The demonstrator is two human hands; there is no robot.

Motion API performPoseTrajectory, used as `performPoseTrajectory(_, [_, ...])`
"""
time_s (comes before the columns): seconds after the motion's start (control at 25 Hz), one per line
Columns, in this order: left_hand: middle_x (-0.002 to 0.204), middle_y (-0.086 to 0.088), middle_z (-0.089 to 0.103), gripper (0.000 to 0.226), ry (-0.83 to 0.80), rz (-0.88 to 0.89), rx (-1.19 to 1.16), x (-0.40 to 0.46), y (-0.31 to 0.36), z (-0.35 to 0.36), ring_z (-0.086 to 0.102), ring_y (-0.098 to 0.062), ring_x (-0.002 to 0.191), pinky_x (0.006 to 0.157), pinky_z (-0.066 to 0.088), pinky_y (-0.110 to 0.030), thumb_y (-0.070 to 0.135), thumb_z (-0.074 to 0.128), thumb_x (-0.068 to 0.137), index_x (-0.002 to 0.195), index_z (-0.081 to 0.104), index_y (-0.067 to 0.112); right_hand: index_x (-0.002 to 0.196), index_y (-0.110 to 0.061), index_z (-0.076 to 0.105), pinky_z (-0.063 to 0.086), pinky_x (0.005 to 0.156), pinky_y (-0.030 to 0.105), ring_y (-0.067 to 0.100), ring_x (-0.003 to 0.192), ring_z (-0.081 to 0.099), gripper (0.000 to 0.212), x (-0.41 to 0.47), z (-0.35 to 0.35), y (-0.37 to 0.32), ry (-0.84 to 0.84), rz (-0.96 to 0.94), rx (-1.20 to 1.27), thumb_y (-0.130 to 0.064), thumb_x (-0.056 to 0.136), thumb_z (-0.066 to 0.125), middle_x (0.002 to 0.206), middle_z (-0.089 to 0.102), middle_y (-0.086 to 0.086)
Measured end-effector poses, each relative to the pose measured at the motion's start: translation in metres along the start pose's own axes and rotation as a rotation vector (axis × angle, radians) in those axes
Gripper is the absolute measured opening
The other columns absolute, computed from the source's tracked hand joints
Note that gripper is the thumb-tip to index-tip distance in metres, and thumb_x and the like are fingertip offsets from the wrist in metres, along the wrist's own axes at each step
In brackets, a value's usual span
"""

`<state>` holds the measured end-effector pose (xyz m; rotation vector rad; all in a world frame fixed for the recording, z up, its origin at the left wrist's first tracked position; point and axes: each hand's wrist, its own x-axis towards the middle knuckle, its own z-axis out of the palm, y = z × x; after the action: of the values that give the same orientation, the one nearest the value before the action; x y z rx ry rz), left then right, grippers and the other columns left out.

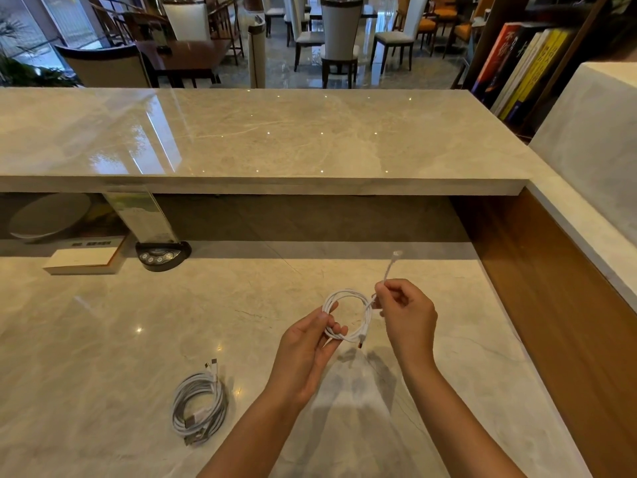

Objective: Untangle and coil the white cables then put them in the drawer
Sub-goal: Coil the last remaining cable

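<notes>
Above the marble desk, my left hand grips a coiled white cable by the loop's left side. My right hand pinches that cable's loose end just right of the loop, and the end with its plug sticks up past my fingers. Another plug hangs at the bottom of the loop. A bundle of coiled white cables lies on the desk to the lower left of my hands. No drawer is in view.
A raised marble counter runs across behind the desk, with a wooden side panel on the right. A dark device with buttons and a white box sit at the back left. Books stand at upper right.
</notes>
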<state>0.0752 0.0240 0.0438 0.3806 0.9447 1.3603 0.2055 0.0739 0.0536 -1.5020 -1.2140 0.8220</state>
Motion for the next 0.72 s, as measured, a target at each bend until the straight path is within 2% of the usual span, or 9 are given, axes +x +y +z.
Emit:
performPoseTrajectory(0.12, [0.069,-0.007,0.058,0.023,0.073,0.012,0.129,0.005,0.008,-0.008,0.059,-0.018,0.069,0.068,0.056,-0.022,0.009,0.047,0.094,0.079,0.062,0.004,0.076,-0.020,0.068,0.053,0.060,0.023,0.009,0.062,0.067,0.015,0.007,-0.008,-0.004,-0.132,0.078,0.148,-0.011,0.087,0.062,0.071,0.071,0.001])
performPoseTrajectory(0.2, [0.067,-0.007,0.055,0.025,0.080,-0.001,0.200,0.007,0.012,-0.009,0.057,-0.020,0.071,0.068,0.056,-0.022,0.009,0.047,0.094,0.076,0.064,0.005,0.091,-0.018,0.068,0.053,0.057,0.023,0.010,0.059,0.066,0.012,0.007,-0.009,-0.008,-0.172,0.062,0.096,-0.008,0.086,0.062,0.075,0.071,0.005])
performPoseTrajectory(0.28, [0.069,-0.006,0.060,0.028,0.059,0.008,0.332,0.007,0.013,-0.007,0.057,-0.020,0.073,0.072,0.056,-0.022,0.009,0.047,0.095,0.072,0.064,0.006,0.110,-0.017,0.066,0.056,0.065,0.029,0.015,0.063,0.065,0.025,0.008,-0.008,-0.009,-0.175,-0.009,-0.151,-0.008,0.086,0.061,0.078,0.071,0.007])
performPoseTrajectory(0.36, [0.080,-0.005,0.067,0.034,0.023,0.058,0.523,0.008,0.015,-0.007,0.060,-0.020,0.075,0.077,0.056,-0.026,0.008,0.049,0.093,0.062,0.061,0.009,0.117,-0.014,0.064,0.051,0.078,0.029,0.022,0.079,0.067,0.030,0.013,-0.005,-0.011,-0.304,-0.131,-0.536,-0.009,0.090,0.055,0.095,0.072,0.009])
performPoseTrajectory(0.4, [0.084,-0.008,0.067,0.036,0.005,0.085,0.608,0.008,0.016,-0.007,0.061,-0.021,0.076,0.079,0.055,-0.028,0.007,0.050,0.093,0.059,0.060,0.011,0.117,-0.013,0.064,0.050,0.078,0.026,0.022,0.081,0.067,0.030,0.016,-0.005,-0.013,-0.398,-0.149,-0.663,-0.008,0.091,0.051,0.102,0.071,0.010])
performPoseTrajectory(0.44, [0.086,-0.011,0.065,0.036,-0.001,0.103,0.664,0.009,0.018,-0.008,0.061,-0.022,0.076,0.079,0.056,-0.029,0.007,0.051,0.092,0.059,0.061,0.013,0.114,-0.014,0.066,0.050,0.071,0.024,0.020,0.074,0.067,0.029,0.020,-0.006,-0.015,-0.493,-0.127,-0.708,-0.007,0.091,0.049,0.102,0.071,0.010])
performPoseTrajectory(0.52, [0.081,-0.014,0.062,0.029,0.021,0.120,0.688,0.011,0.021,-0.010,0.061,-0.021,0.073,0.074,0.057,-0.025,0.006,0.051,0.092,0.070,0.068,0.015,0.107,-0.015,0.068,0.044,0.051,0.017,0.010,0.050,0.059,0.029,0.026,-0.009,-0.019,-0.662,-0.073,-0.714,-0.004,0.090,0.048,0.093,0.069,0.007])
performPoseTrajectory(0.56, [0.077,-0.013,0.060,0.025,0.028,0.118,0.680,0.011,0.022,-0.011,0.060,-0.020,0.070,0.071,0.056,-0.023,0.005,0.051,0.092,0.078,0.071,0.013,0.102,-0.015,0.070,0.041,0.047,0.015,0.007,0.045,0.054,0.029,0.028,-0.010,-0.021,-0.718,-0.067,-0.716,-0.002,0.089,0.047,0.091,0.067,0.006])
performPoseTrajectory(0.72, [0.061,-0.003,0.056,0.023,0.019,0.066,0.675,0.013,0.020,-0.011,0.056,-0.014,0.061,0.068,0.054,-0.025,0.004,0.050,0.092,0.100,0.072,0.004,0.084,-0.013,0.068,0.044,0.051,0.020,0.010,0.053,0.053,0.025,0.032,-0.010,-0.023,-0.795,-0.006,-0.605,0.001,0.087,0.046,0.078,0.063,0.002])
